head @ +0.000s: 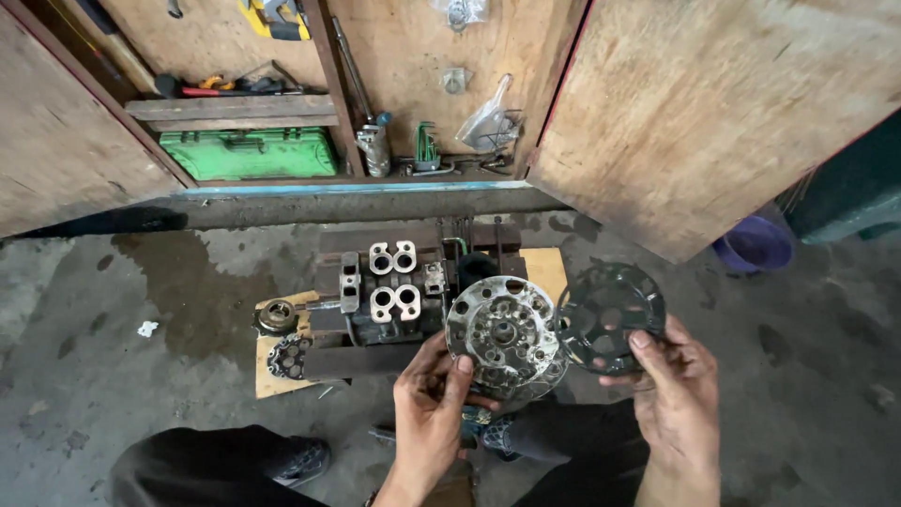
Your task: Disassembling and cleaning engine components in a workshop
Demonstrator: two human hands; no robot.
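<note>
My left hand grips the lower edge of a round, light-grey metal disc full of holes, its face turned up toward me. My right hand holds a thinner dark round plate with curved slots by its lower right rim, just right of the grey disc; their edges nearly touch. Both discs hover over the floor in front of a disassembled metal block with paired openings. That block sits on a wooden board.
A small round bearing-like part and a perforated part lie on the board's left side. An open wooden cabinet behind holds a green toolbox and hand tools. A purple bucket stands right. My knees and a shoe are below.
</note>
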